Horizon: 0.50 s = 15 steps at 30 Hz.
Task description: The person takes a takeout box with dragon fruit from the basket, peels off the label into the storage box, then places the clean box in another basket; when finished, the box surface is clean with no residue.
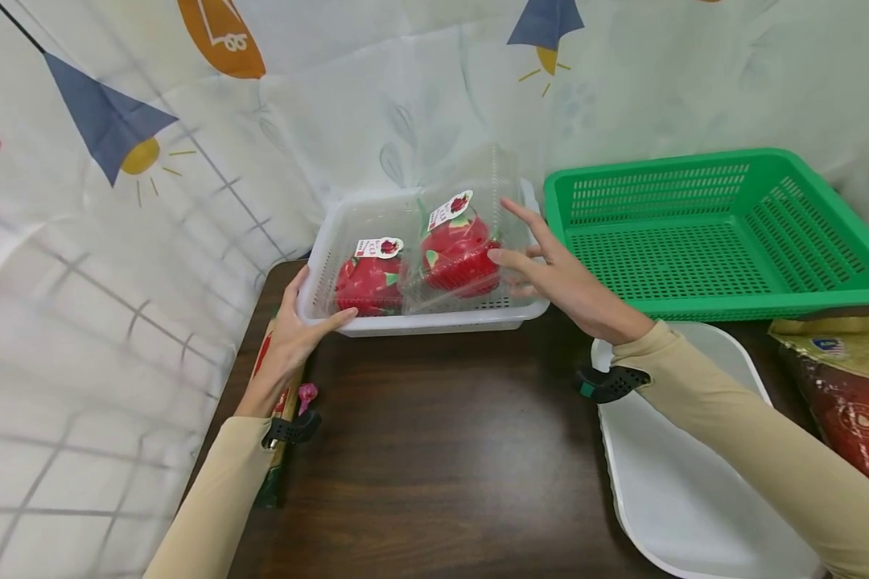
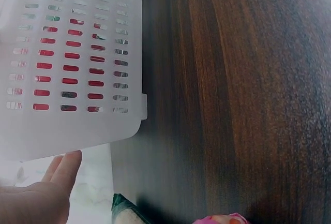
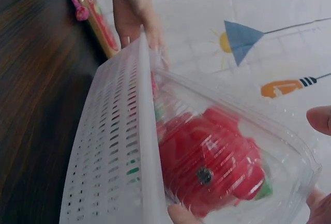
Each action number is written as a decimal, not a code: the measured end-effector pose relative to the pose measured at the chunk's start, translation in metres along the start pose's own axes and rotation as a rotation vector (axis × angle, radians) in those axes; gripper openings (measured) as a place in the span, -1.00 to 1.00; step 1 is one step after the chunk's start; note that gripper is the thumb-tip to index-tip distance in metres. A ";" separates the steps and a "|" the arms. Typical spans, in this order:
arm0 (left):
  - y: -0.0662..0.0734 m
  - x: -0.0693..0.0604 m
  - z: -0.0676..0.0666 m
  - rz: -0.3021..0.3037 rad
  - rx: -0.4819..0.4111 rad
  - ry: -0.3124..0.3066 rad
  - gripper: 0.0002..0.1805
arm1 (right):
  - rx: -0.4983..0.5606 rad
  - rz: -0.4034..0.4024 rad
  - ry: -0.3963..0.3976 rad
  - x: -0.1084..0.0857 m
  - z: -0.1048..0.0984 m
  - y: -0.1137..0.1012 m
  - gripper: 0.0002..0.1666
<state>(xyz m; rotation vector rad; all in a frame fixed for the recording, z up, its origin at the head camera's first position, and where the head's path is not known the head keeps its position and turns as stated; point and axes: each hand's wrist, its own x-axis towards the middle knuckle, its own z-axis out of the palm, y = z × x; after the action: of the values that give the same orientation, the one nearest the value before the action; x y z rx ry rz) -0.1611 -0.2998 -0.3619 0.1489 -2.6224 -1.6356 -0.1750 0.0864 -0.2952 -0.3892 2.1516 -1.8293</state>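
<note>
A white slotted basket (image 1: 442, 326) stands against the curtain. My left hand (image 1: 290, 338) grips its left end, thumb over the front rim; its fingers (image 2: 66, 171) press the end wall. Inside on the left lies a clear plastic box with a red dragon fruit (image 1: 369, 288) and a white label. A second clear box (image 1: 434, 301), tilted, holds another red dragon fruit (image 3: 212, 157), on the right. My right hand (image 1: 558, 277) holds this box at its right end, thumb at the front and index finger stretched out. Some right fingers show only faintly through the plastic.
A green slotted basket (image 1: 753, 305) stands at the right. In front of it lies a white tray (image 1: 666, 482), partly under my right sleeve. A red and gold bag (image 1: 847, 386) is at the far right. By my left wrist lie a long packet (image 1: 268, 482) and a pink lollipop (image 1: 307, 394).
</note>
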 end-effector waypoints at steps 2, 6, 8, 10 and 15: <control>0.001 0.000 0.000 0.001 0.010 0.001 0.18 | -0.003 0.007 0.011 0.001 0.001 -0.002 0.00; 0.003 -0.001 0.001 0.005 0.004 0.000 0.18 | -0.015 0.019 0.028 0.003 0.002 -0.004 0.02; 0.003 -0.002 0.001 0.005 -0.003 -0.001 0.18 | -0.016 0.026 0.029 0.004 0.003 -0.005 0.03; 0.003 -0.002 0.001 0.004 -0.016 -0.001 0.18 | -0.019 0.030 0.030 0.004 0.003 -0.006 0.04; 0.002 -0.001 0.001 0.008 -0.025 0.000 0.18 | -0.022 0.032 0.037 0.006 0.004 -0.007 0.03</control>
<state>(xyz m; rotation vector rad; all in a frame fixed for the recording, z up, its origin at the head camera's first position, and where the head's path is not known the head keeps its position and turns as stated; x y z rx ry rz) -0.1601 -0.2978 -0.3611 0.1381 -2.5976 -1.6655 -0.1791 0.0795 -0.2891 -0.3258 2.1914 -1.8111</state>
